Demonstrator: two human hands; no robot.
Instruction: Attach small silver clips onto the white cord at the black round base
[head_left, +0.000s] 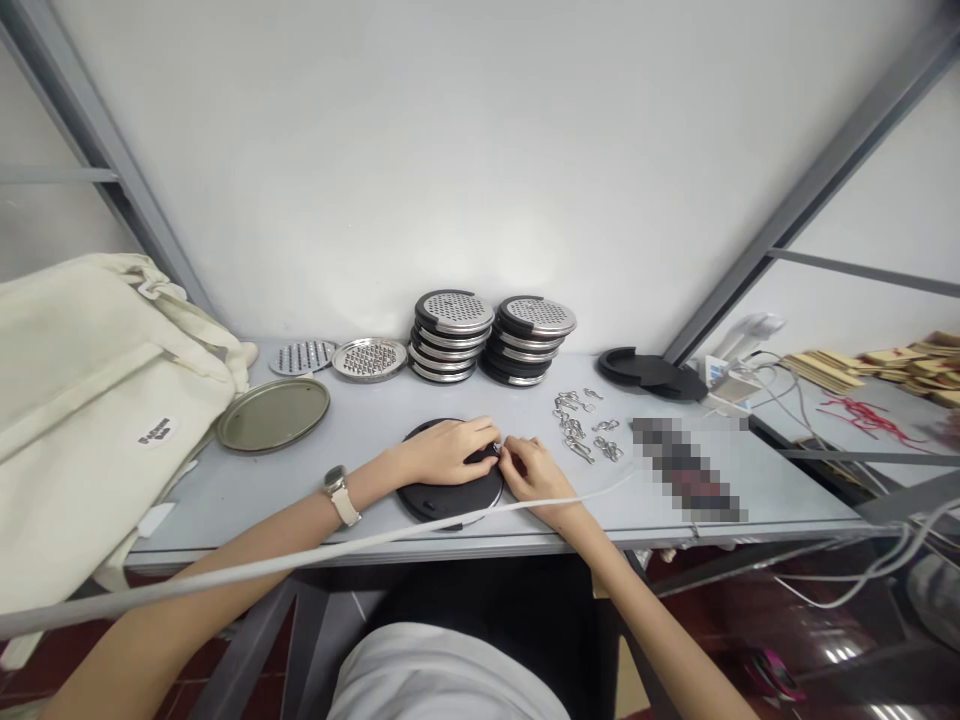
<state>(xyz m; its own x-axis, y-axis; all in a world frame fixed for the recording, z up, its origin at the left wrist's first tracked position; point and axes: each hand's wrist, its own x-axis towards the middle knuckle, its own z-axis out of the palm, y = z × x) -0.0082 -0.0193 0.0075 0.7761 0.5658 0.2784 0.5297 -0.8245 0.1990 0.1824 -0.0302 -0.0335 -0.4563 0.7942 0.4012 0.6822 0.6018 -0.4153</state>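
Note:
A round black disc (457, 497) lies near the table's front edge, a silvery rim showing along its right side. My left hand (448, 452) rests over it, fingers bent around a raised black part, with the thumb and fingertips at the right edge. There my right hand (534, 472) pinches a small metal clasp (497, 450), mostly covered by the fingertips. To the right of that hand is a loose group of small metal clasps (574, 425). Behind the hands stand two stacks of round metal graters with black holders, the left stack (452, 335) and the right stack (531, 338).
Two loose grater plates (370, 358) and an olive round lid (274, 413) lie at left, beside a cream bag (112, 400). Black round holders (649, 372) lie at right. A white cable (360, 545) crosses in front of my arms. Grey metal posts frame the table.

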